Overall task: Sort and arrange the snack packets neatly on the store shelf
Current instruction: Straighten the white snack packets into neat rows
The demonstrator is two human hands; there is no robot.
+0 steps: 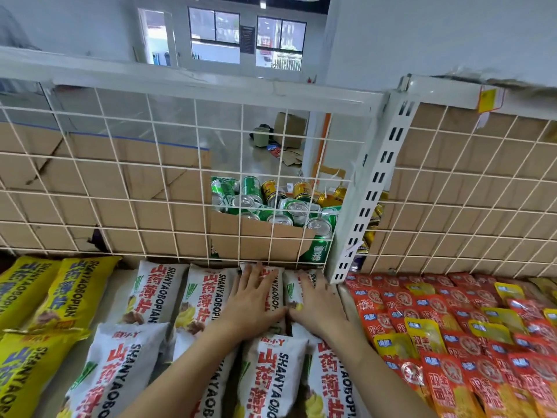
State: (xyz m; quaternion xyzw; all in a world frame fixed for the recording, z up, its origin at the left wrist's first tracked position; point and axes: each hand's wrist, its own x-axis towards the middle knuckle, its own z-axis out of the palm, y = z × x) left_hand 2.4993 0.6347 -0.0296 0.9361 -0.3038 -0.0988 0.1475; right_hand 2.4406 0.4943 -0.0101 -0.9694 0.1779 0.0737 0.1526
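Observation:
White snack packets (156, 294) with red lettering lie in rows on the shelf, a back row against the wire grid and a front row (274, 375) nearer me. My left hand (251, 300) lies flat, fingers spread, on a back-row white packet (275, 289). My right hand (316, 303) presses flat on the neighbouring white packet (291, 289) at the row's right end. The thumbs almost touch. Neither hand grips anything. Yellow packets (75, 291) of the same kind fill the left side.
A white wire grid (168, 182) backs the shelf, with a slotted upright post (373, 188) on the right. Behind it stands a cardboard box of green and yellow cans (271, 206). Small red and yellow sachets (452, 321) cover the right shelf section.

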